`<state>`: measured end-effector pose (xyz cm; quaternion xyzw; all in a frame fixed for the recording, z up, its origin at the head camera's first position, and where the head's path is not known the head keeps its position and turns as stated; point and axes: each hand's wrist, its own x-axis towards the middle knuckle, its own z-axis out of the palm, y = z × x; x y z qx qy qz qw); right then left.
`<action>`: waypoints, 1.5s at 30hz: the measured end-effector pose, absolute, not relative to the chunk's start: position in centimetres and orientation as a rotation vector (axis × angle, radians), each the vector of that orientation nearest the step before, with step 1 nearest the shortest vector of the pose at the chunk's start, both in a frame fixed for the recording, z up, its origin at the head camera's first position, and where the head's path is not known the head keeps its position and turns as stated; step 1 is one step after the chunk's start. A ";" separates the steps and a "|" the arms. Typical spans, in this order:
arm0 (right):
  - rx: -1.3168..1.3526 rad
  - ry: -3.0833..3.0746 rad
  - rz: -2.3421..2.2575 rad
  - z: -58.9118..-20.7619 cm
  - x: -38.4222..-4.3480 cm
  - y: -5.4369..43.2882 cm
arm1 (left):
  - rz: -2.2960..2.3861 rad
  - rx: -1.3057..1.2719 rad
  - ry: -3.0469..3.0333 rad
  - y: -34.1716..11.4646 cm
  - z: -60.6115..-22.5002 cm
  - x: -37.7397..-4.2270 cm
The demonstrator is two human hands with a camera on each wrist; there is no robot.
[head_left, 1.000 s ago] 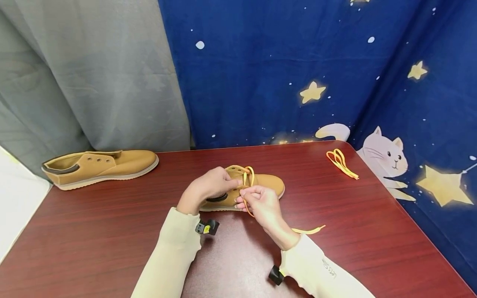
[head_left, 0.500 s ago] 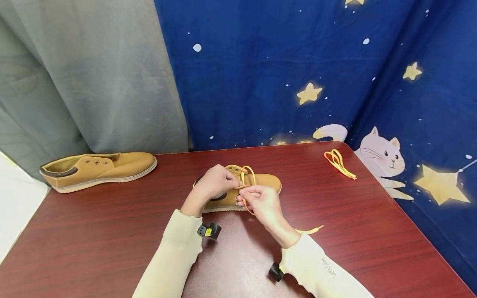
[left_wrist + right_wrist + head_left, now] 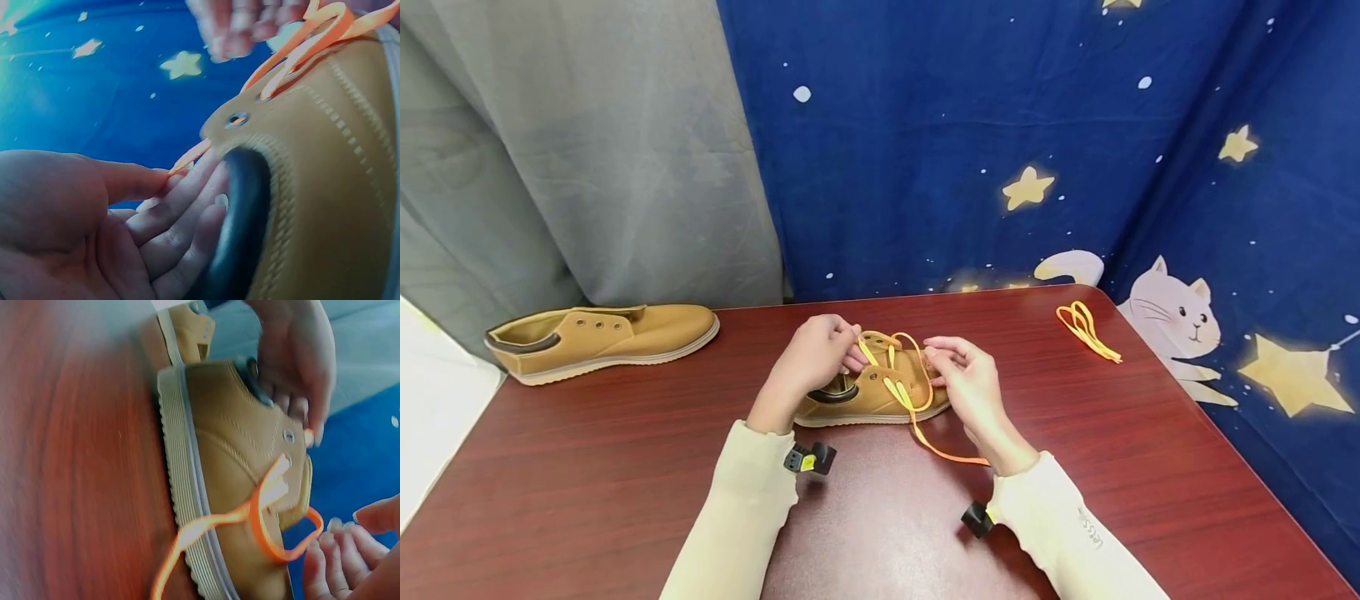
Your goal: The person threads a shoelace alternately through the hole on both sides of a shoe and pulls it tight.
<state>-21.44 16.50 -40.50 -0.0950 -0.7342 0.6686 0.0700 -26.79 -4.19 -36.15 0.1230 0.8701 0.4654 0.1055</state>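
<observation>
A tan shoe (image 3: 880, 404) lies on the table with its toe to the right, a yellow-orange shoelace (image 3: 927, 400) threaded through some of its eyelets. My left hand (image 3: 816, 358) is over the shoe's opening, and thumb and finger pinch a stretch of that lace near the top eyelet, as the left wrist view (image 3: 125, 212) of this hand shows. Above the toe, my right hand (image 3: 973, 383) has its fingers loosely bent beside a lace loop (image 3: 315, 519), thumb and fingertips apart. One long lace tail runs across the table toward the right forearm, which hides its end.
A second tan shoe (image 3: 647, 337), unlaced, stands at the table's back left. A folded yellow shoelace (image 3: 1086, 332) lies at the back right of the red-brown table (image 3: 625, 467). Grey and blue curtains hang behind the far edge.
Both hands were close together at the eyelets; now they have parted, the left going left and up with the lace, the right going right toward the toe. More lace shows on the shoe.
</observation>
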 end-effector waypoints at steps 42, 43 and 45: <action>0.095 -2.592 2.103 -42.2 -22.1 17.5 | 2.048 0.141 2.324 -14.5 -34.5 -24.3; 0.097 -2.590 2.103 -42.2 -22.1 17.5 | 2.079 0.150 2.304 -14.8 -34.5 -24.1; 0.104 -2.589 2.102 -42.2 -22.1 17.5 | 2.123 0.168 2.280 -15.4 -34.5 -23.9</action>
